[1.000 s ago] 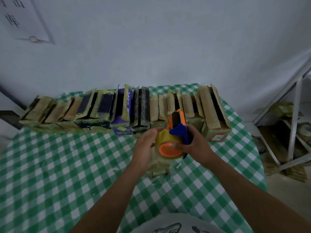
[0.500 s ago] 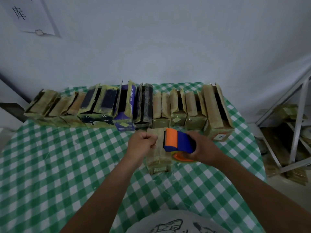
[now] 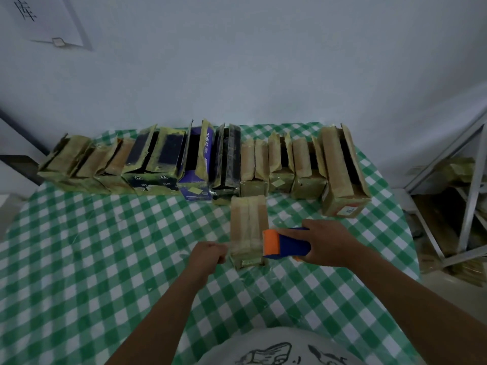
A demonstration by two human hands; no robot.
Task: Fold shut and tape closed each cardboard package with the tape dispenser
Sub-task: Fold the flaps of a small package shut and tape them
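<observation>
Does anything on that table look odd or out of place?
One brown box sits apart in front of the row of boxes, tape stretched across its near end. Many in the row have flaps standing open. Nothing looks spilled.

Dim, flat, bluish light, src can't be told; wall (image 3: 263, 61) reads evenly grey. Soft shadows only under the row of boxes (image 3: 168, 154) at the table's (image 3: 79, 259) far edge. Wide-angle lens bows table edges & rack (image 3: 471, 196) at right. Left hand (image 3: 208, 252) & tape (image 3: 237, 245) slightly blurred; detail soft overall.
</observation>
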